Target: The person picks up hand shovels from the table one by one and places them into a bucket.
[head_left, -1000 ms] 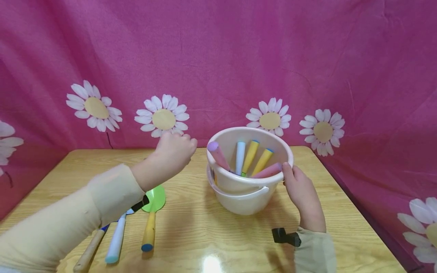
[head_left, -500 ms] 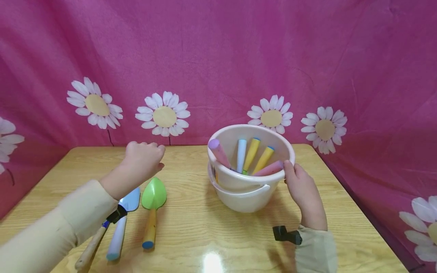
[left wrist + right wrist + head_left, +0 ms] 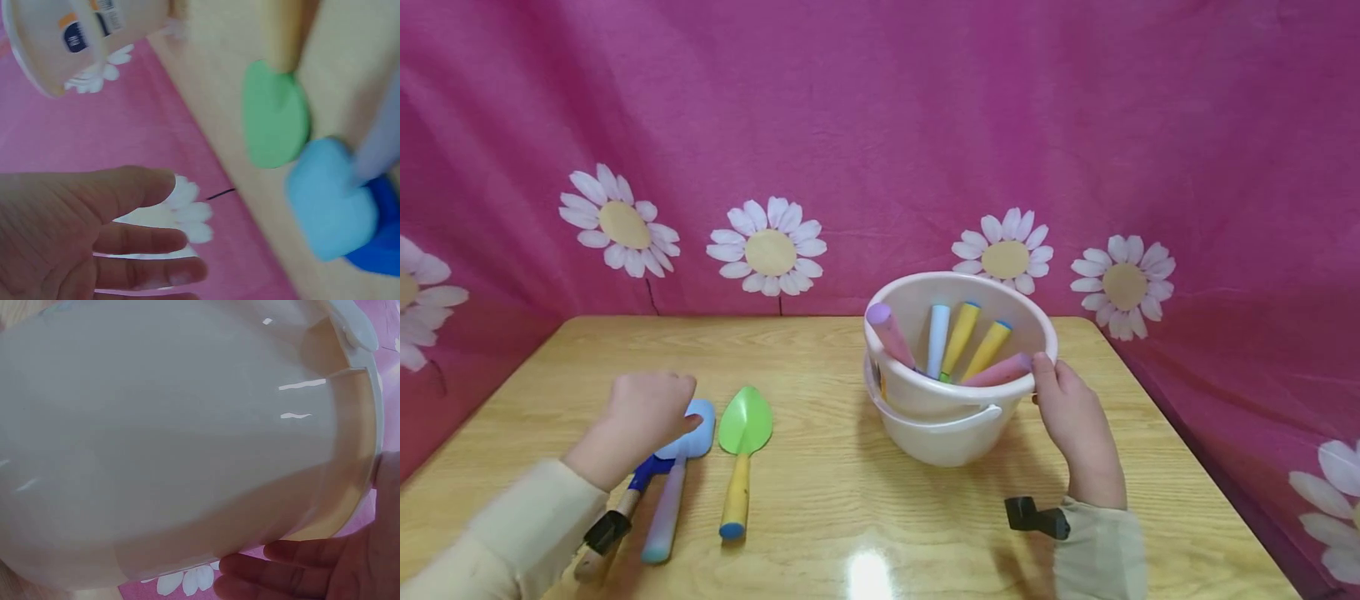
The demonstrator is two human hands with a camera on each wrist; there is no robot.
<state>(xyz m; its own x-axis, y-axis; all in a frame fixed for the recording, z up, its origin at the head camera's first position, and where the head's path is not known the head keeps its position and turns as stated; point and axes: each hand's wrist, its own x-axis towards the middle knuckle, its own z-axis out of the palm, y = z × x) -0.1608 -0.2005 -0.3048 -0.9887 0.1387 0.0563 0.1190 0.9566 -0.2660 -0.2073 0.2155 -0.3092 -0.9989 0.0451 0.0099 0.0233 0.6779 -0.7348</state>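
My right hand (image 3: 1078, 425) grips the right rim of a white bucket (image 3: 943, 437), thumb at the rim and fingers against the outer wall in the right wrist view. Out of the bucket stick several tool handles: pink handles (image 3: 891, 335), a light blue handle (image 3: 937, 340) and yellow handles (image 3: 961, 337). My left hand (image 3: 640, 417) is over the tools at the left, holding nothing; the left wrist view shows its fingers loosely extended. Below it lie a light blue shovel (image 3: 331, 200) and a dark blue tool (image 3: 643, 473) with a wooden handle. A green trowel (image 3: 745, 421) lies to their right.
The tools and bucket are on a wooden table (image 3: 820, 500). A pink cloth (image 3: 880, 150) with daisies hangs behind the table and at its sides. Black straps with small mounts (image 3: 1036, 518) sit at both wrists.
My left hand has moved left and down from beside the bucket to above the blue tools. The right hand still holds the bucket rim.
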